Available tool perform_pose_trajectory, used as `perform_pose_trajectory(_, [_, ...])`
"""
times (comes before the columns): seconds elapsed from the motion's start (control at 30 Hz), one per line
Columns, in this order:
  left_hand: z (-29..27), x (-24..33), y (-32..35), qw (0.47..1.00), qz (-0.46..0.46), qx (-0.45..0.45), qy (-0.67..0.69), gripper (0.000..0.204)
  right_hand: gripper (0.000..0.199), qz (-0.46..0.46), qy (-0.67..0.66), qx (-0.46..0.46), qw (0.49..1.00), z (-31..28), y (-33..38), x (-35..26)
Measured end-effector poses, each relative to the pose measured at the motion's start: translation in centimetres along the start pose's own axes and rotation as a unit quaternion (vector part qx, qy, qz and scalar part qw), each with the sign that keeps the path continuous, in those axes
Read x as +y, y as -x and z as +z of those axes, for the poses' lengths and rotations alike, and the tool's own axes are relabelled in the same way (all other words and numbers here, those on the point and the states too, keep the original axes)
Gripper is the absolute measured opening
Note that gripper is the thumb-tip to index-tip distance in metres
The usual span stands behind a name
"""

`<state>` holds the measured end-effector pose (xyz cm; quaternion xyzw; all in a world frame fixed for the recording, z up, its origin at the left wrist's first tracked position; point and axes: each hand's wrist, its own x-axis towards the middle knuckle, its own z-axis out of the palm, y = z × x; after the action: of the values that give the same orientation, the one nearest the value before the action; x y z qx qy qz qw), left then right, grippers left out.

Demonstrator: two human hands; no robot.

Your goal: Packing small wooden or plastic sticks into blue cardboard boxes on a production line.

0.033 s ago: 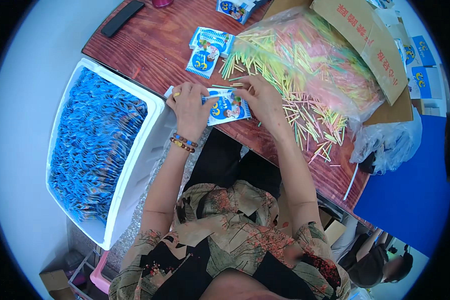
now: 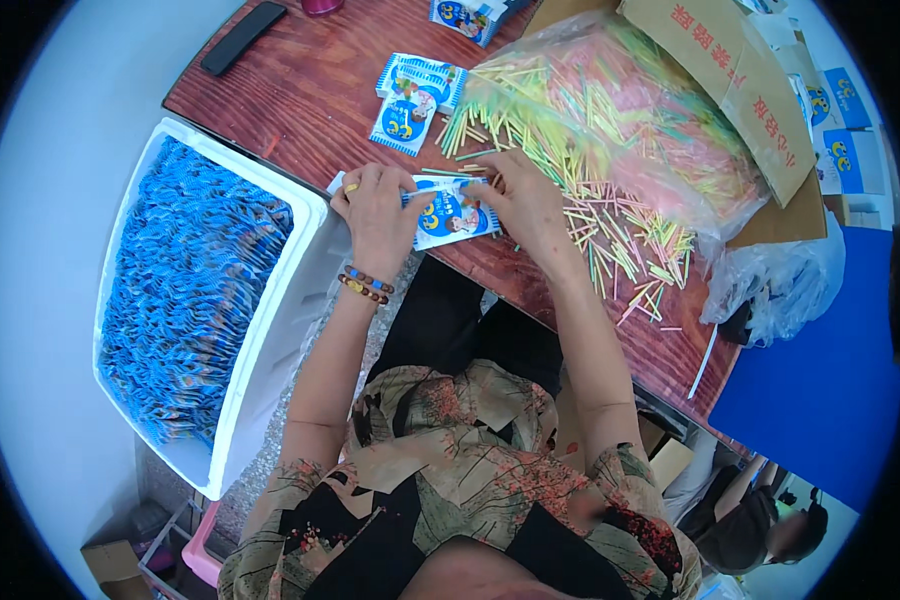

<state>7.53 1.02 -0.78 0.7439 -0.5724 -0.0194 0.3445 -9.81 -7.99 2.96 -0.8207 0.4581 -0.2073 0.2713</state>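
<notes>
A small blue and white packet (image 2: 454,222) lies at the table's near edge between my two hands. My left hand (image 2: 377,215) has thumb and fingers closed on its left side. My right hand (image 2: 523,207) pinches the packet's upper right part with thumb and forefinger. Those fingers hide whatever may be between them. Just beyond the hands are loose thin coloured sticks (image 2: 603,230) like short straws, spilling from a big clear plastic bag (image 2: 660,130). More blue and white packets (image 2: 406,112) lie a little farther off.
On my left stands a white foam box (image 2: 220,480) packed with rows of blue packets (image 2: 195,300). A black phone-like object (image 2: 243,38) is at the far left of the wooden table (image 2: 300,90). At right are a cardboard box (image 2: 740,80) and another person (image 2: 740,530).
My right thumb and fingers have shifted slightly on the packet, and its printed front looks a little differently creased. My left hand keeps nearly the same place.
</notes>
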Motion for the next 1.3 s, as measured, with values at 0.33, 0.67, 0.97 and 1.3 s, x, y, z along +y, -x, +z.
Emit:
perform_pose_trajectory(0.33, [0.8,0.3,0.2,0.994,0.05,0.086,0.043,0.022,0.011,-0.108,0.027,0.099,0.989,0.5,0.0,0.8])
perform_pose_trajectory(0.67, [-1.4,2.4,-0.6,0.98,0.066,0.136,0.132,0.012,0.005,-0.097,-0.129,0.07,0.984,-1.4,0.1,0.2])
perform_pose_trajectory(0.97, [-2.1,4.8,1.5,0.744,-0.208,-0.048,0.633,0.013,0.01,0.03,-0.488,-0.038,0.872,-0.9,3.6,-0.7])
perform_pose_trajectory(1.3, [-0.8,5.6,5.0,0.677,-0.256,-0.029,0.69,0.013,0.005,0.055,-0.52,0.0,0.852,-0.2,6.8,1.0])
